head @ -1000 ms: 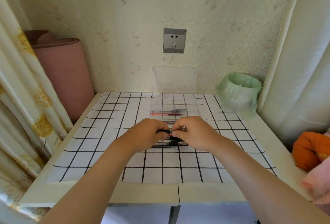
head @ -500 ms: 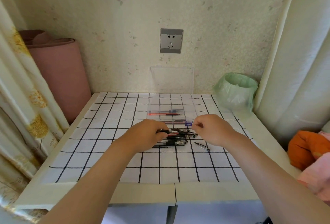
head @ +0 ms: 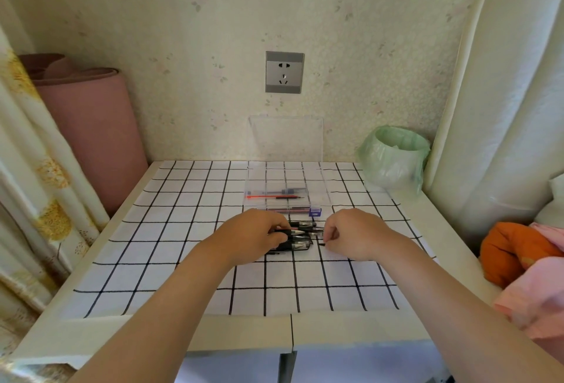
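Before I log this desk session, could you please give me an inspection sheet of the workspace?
Surface: white table under a black-gridded cloth.
Job's things: black pens piled on the cloth; clear box, lid open, holding a few pens.
Clutter: green-bagged bin at the table's back right.
Hands: left hand grips pens from the pile; right hand curled beside it, grip unclear.
Cables: nothing seen.
Surroundings: wall socket, pink roll, curtain.

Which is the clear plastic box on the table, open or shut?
Open: the clear plastic box has its lid upright against the wall, pens lying uncovered inside.
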A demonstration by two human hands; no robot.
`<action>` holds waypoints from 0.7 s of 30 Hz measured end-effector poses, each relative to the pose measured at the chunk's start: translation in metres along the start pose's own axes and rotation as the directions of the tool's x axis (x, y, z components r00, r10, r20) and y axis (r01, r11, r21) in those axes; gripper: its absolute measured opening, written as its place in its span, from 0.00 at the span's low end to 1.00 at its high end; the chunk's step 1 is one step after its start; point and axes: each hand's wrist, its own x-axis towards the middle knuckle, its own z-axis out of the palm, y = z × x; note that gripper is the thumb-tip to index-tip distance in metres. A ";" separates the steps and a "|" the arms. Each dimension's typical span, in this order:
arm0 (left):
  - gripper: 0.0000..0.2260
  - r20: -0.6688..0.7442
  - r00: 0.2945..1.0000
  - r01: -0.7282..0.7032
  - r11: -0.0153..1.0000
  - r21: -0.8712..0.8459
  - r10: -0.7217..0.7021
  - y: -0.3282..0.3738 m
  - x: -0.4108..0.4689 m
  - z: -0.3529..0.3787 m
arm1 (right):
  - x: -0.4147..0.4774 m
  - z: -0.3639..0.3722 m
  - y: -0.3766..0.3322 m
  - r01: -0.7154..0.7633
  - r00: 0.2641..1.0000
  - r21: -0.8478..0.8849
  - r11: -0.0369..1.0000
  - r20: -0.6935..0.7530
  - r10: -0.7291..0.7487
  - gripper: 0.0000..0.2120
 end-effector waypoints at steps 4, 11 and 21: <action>0.07 -0.023 1.000 0.013 1.000 0.002 -0.013 -0.002 0.000 -0.001 | 0.002 0.002 -0.006 0.099 0.990 0.130 0.987 -0.112 -0.084 0.05; 0.04 -0.028 1.000 0.014 1.000 -0.013 -0.015 -0.006 -0.001 -0.003 | 0.002 0.005 -0.017 0.228 0.968 0.287 0.930 -0.168 -0.185 0.06; 0.06 -0.031 0.999 -0.010 0.997 -0.082 0.007 -0.004 -0.002 -0.006 | 0.006 0.012 -0.033 0.319 0.939 0.356 0.879 -0.245 -0.241 0.07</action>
